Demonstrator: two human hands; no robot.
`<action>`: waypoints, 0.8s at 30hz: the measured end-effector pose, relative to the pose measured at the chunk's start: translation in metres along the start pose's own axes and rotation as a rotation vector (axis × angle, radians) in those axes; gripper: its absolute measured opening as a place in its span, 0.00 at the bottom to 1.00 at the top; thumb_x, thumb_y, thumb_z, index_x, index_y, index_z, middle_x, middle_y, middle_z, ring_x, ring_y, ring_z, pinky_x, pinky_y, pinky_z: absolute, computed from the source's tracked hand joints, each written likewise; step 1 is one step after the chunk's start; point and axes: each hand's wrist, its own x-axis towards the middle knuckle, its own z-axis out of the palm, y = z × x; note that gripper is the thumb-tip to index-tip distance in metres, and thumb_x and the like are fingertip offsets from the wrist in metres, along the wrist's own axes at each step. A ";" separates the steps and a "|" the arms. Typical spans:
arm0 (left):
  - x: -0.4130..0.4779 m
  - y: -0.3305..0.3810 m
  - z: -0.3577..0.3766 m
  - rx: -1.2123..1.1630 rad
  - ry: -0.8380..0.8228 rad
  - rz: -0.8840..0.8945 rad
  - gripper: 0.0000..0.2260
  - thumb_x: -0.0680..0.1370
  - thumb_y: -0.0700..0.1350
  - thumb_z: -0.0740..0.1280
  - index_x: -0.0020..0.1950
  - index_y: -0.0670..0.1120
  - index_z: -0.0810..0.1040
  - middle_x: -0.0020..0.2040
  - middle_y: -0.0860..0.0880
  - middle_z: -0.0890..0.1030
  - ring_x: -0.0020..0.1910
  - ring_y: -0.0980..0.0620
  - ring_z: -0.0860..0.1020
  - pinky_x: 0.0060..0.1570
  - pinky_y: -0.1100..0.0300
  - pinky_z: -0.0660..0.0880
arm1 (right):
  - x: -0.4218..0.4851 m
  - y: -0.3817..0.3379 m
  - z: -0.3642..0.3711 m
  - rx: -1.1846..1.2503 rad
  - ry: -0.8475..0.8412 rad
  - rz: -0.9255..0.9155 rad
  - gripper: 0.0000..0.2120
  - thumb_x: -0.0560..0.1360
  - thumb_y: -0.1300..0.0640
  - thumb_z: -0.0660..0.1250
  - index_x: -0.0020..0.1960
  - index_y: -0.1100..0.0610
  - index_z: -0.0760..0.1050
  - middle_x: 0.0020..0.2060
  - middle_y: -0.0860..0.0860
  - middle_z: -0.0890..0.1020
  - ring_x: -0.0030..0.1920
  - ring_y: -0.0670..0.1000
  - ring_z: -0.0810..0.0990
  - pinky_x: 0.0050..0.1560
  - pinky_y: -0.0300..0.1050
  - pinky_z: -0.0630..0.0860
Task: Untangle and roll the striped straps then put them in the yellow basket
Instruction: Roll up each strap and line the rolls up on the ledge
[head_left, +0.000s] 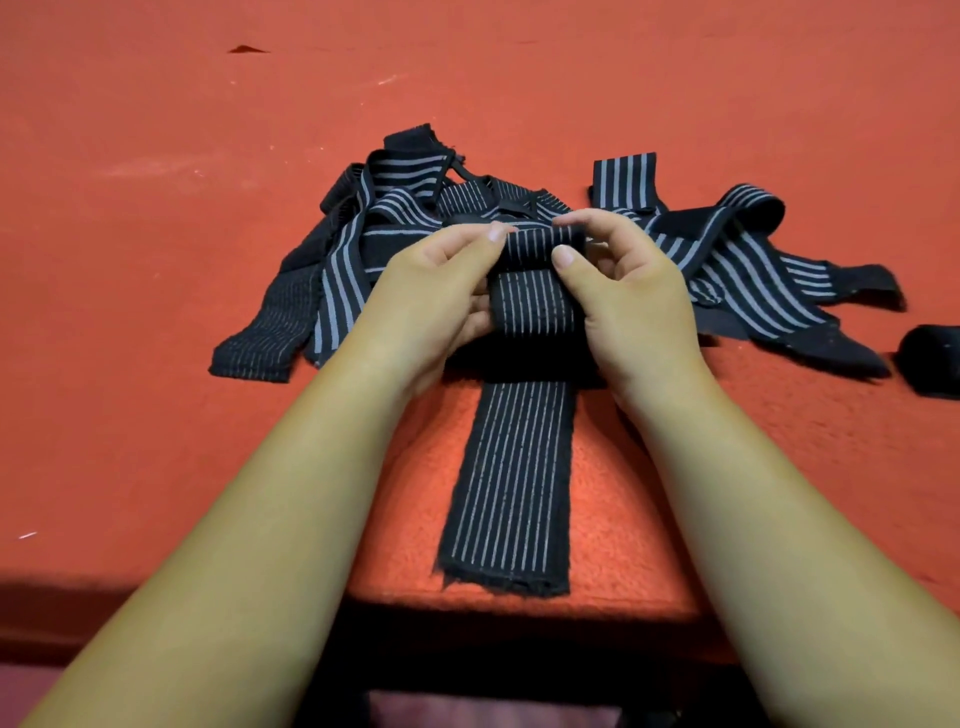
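Hands, left (441, 296) and right (628, 291), clamp the rolled end of a black thin-striped elastic strap (511, 483) on the red felt desk (156, 260)

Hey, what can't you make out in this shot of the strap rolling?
- Yellow basket: not in the head view at all.
- Dark roll: cut off by the right edge.
- Rolled part of the strap: its ends are covered by the left hand and right hand.
- Tangled pile: overlapping layers hide the strap count.
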 end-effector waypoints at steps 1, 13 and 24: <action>-0.001 0.002 0.001 0.008 0.001 -0.008 0.10 0.87 0.48 0.67 0.60 0.47 0.86 0.48 0.47 0.89 0.43 0.52 0.87 0.44 0.59 0.83 | -0.001 -0.001 0.001 -0.003 -0.010 -0.006 0.11 0.83 0.62 0.70 0.61 0.50 0.83 0.49 0.47 0.88 0.49 0.44 0.85 0.52 0.43 0.80; -0.004 0.008 0.000 -0.030 0.061 0.092 0.11 0.82 0.39 0.74 0.64 0.43 0.82 0.54 0.46 0.89 0.56 0.47 0.88 0.57 0.52 0.84 | -0.013 -0.018 0.005 -0.070 0.040 0.006 0.11 0.84 0.48 0.69 0.58 0.52 0.86 0.50 0.48 0.90 0.54 0.52 0.88 0.62 0.62 0.82; -0.012 0.006 0.005 0.090 0.181 0.234 0.09 0.77 0.37 0.79 0.55 0.46 0.87 0.46 0.51 0.89 0.46 0.55 0.86 0.46 0.60 0.83 | -0.012 -0.015 0.007 -0.111 0.017 0.023 0.14 0.86 0.50 0.62 0.59 0.54 0.84 0.51 0.49 0.90 0.55 0.52 0.88 0.63 0.63 0.81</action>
